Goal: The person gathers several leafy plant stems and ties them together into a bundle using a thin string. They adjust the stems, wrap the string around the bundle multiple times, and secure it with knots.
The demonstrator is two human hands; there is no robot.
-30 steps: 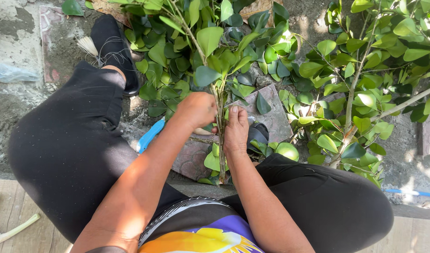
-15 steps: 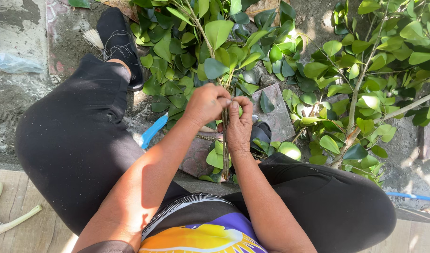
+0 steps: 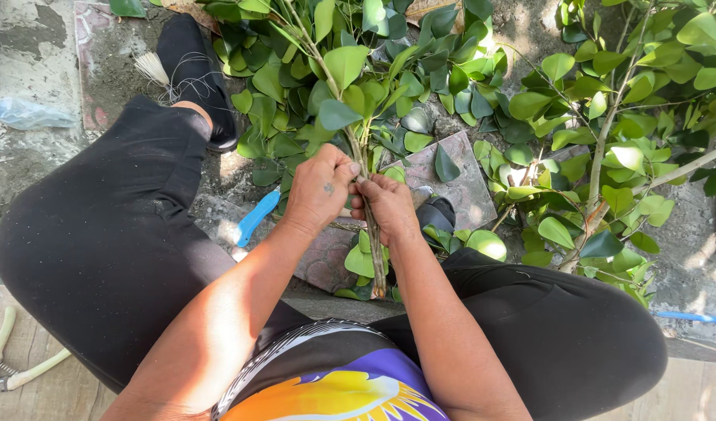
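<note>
A person sits with knees spread, looking down at both hands, which meet between the legs over a bundle of leafy stems. The left hand wraps its grip around the upper part of the bundle, thumb and fingers closed on the stems just below where the leaves fan out. The right hand sits just beside it, touching it, its grip also closed narrowly on the same stems, fingertips pinched at the front. The cut ends of the stems point near, toward the person's body, and reach down to the edge of a flat stone tile on the ground.

The leafy tops spread far from the hands into a heap of loose green leaves that covers the ground. To the right lies a larger branch with bright green leaves, well apart from the hands. A blue handle lies on the ground just left of the left wrist, partly hidden by the leg. Farther left, a black shoe rests on the concrete, with a clear plastic bag near the left edge. At the near left corner, pale-handled pruning shears lie on wooden boards.
</note>
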